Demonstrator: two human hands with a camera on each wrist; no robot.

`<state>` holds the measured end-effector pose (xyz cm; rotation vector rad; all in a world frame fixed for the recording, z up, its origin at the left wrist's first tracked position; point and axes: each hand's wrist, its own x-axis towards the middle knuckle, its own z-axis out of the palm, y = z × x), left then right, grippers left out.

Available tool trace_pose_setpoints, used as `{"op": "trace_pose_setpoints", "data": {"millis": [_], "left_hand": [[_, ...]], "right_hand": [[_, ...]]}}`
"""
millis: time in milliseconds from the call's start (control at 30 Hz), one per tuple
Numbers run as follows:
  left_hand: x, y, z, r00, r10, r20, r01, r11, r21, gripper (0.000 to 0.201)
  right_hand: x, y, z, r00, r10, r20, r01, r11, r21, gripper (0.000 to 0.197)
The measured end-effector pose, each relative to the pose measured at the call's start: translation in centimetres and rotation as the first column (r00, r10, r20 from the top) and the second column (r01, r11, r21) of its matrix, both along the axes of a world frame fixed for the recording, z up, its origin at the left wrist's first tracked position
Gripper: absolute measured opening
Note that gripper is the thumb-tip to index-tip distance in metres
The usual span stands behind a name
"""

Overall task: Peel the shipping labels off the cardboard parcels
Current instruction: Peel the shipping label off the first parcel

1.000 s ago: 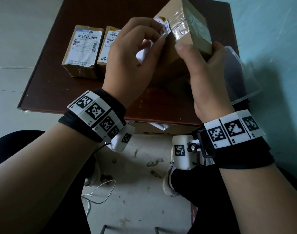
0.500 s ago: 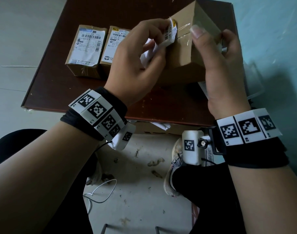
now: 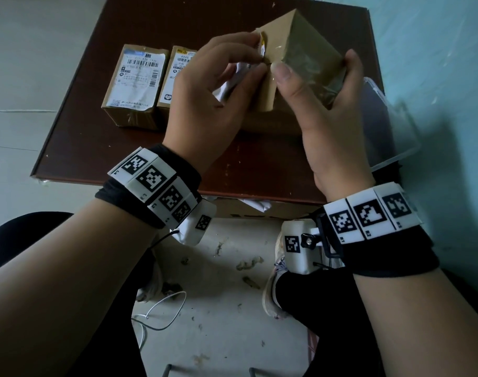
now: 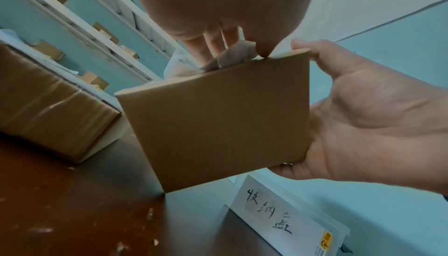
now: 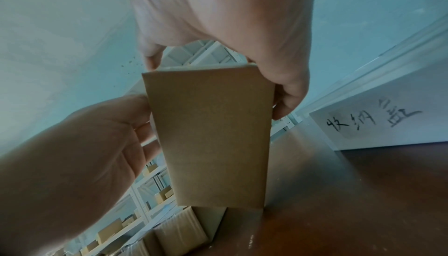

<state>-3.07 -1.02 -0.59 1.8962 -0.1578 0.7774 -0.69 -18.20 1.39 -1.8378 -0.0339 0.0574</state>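
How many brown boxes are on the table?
3: two labelled parcels lie side by side at the left; one parcel is tilted up in both hands. Hands may hide others.

brown parcel (image 3: pixel 297 50), white barcoded label (image 3: pixel 141 74)

A clear plastic box (image 3: pixel 390 126) with handwriting on its side sits at the right edge of the brown table (image 3: pixel 123 148), and a white cable (image 3: pixel 161 311) lies on the floor below.

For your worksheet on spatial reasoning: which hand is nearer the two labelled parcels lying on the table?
Left. The left hand overlaps the nearer of the two labelled parcels; the right hand grips the raised parcel farther right.
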Motion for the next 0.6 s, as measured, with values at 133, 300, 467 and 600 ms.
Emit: {"op": "trace_pose_setpoints", "data": {"millis": [133, 300, 467, 600], "left_hand": [[-0.05, -0.12, 0.01, 0.999, -0.031, -0.006, 0.031, 0.999, 0.011, 0.015], [-0.18, -0.29, 0.18, 0.999, -0.035, -0.028, 0.033, 0.997, -0.067, 0.015], [-0.19, -0.39, 0.45, 0.998, -0.007, -0.058, 0.0, 0.993, -0.122, 0.015], [-0.11, -0.16, 0.52, 0.998, 0.001, -0.059, -0.009, 0.992, -0.125, 0.022]], "right_hand": [[0.37, -0.21, 0.09, 1.0, -0.024, -0.01, 0.024, 0.999, -0.047, 0.148], [0.24, -0.19, -0.02, 0.999, -0.037, -0.007, 0.037, 0.997, -0.066, 0.141], [0.22, -0.09, -0.01, 0.999, -0.043, 0.003, 0.043, 0.997, -0.07, 0.137], [0.37, -0.13, -0.21, 0.998, -0.055, 0.02, 0.056, 0.997, -0.043, 0.128]]}}
